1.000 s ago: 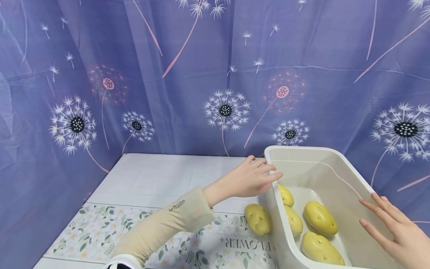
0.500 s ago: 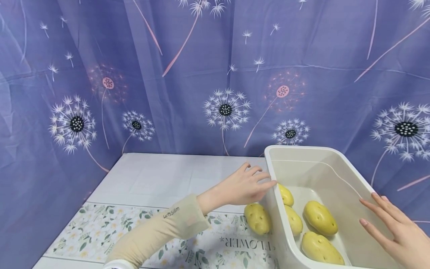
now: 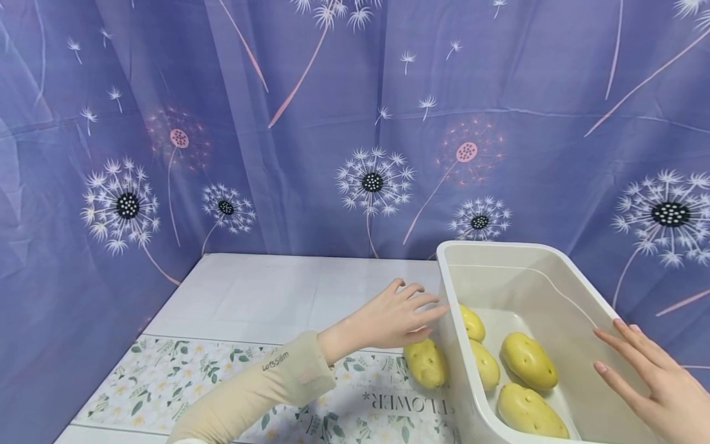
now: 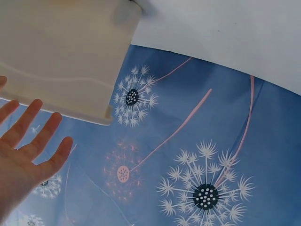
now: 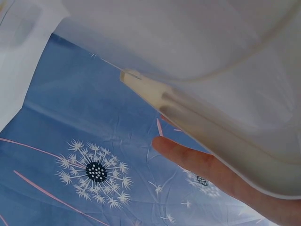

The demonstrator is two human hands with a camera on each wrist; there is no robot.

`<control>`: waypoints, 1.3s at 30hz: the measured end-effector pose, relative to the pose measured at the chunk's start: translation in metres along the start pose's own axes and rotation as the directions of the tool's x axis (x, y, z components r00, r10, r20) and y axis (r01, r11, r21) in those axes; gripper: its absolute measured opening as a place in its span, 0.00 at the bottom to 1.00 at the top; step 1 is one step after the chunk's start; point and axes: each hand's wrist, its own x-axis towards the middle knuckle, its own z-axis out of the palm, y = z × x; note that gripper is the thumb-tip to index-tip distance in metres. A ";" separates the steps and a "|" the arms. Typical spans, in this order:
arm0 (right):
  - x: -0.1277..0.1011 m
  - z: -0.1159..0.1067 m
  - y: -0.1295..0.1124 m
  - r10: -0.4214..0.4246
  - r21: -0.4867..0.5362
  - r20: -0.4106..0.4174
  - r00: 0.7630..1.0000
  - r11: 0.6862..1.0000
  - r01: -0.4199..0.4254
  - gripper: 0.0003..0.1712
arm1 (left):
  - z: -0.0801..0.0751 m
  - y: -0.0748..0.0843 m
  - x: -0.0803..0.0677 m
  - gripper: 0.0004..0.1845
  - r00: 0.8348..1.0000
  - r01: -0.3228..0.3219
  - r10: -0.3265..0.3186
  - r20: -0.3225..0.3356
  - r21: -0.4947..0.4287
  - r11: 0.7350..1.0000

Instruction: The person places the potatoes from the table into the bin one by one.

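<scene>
Currently the cream tub point(image 3: 554, 290) sits at the right of the tabletop point(image 3: 261, 296), four potatoes point(image 3: 529, 359) inside, a fifth potato point(image 3: 425, 362) just outside its left wall on the floral mat point(image 3: 222, 382). Left hand point(image 3: 396, 314): fingers point(image 3: 427, 300) spread and straight, tips at the tub's left wall, just above the outside potato, gripping nothing. Right hand point(image 3: 651, 376): fingers straight, flat against the tub's right rim. Dandelion curtain point(image 3: 277, 123) behind.

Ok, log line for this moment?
left hand: open, above outside potato | right hand: open on bin | bin: four potatoes
</scene>
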 end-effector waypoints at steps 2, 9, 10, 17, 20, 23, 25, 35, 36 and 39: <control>0.000 0.000 0.000 0.003 -0.003 -0.001 1.000 1.000 -0.003 0.28 | 0.001 0.001 -0.001 0.23 1.000 0.003 -0.003 0.021 0.000 1.000; -0.002 0.001 0.001 0.011 -0.005 -0.005 1.000 1.000 -0.011 0.28 | 0.007 0.004 -0.006 0.24 0.999 -0.002 0.002 0.041 -0.001 1.000; -0.002 0.001 0.001 0.012 -0.006 -0.006 1.000 1.000 -0.012 0.28 | 0.008 0.004 -0.006 0.24 0.999 -0.004 0.004 0.039 -0.002 1.000; -0.001 0.001 0.000 0.008 -0.007 -0.017 1.000 1.000 -0.008 0.28 | 0.014 0.006 -0.010 0.25 0.997 -0.015 0.016 0.078 -0.013 1.000; -0.001 0.000 0.000 0.011 -0.011 -0.012 1.000 1.000 -0.011 0.29 | 0.016 0.007 -0.011 0.26 0.993 -0.021 0.023 0.114 -0.014 1.000; -0.001 0.000 0.000 0.011 -0.013 -0.008 1.000 1.000 -0.011 0.29 | 0.019 0.008 -0.013 0.27 0.989 -0.032 0.032 0.141 -0.006 0.999; -0.001 0.000 0.000 0.008 -0.012 -0.007 1.000 1.000 -0.008 0.29 | 0.022 0.009 -0.014 0.27 0.988 -0.039 0.040 0.147 -0.007 0.999; 0.000 0.000 0.000 -0.002 -0.010 -0.017 1.000 1.000 0.001 0.29 | 0.038 0.012 -0.020 0.27 0.983 -0.073 0.079 0.167 -0.037 0.997; 0.000 0.000 0.000 -0.002 -0.010 -0.016 1.000 1.000 0.002 0.29 | 0.040 0.012 -0.021 0.27 0.982 -0.073 0.079 0.169 -0.045 0.996; 0.000 0.000 0.000 -0.003 -0.007 -0.014 1.000 1.000 0.003 0.28 | 0.046 0.013 -0.023 0.27 0.982 -0.074 0.085 0.170 -0.066 0.995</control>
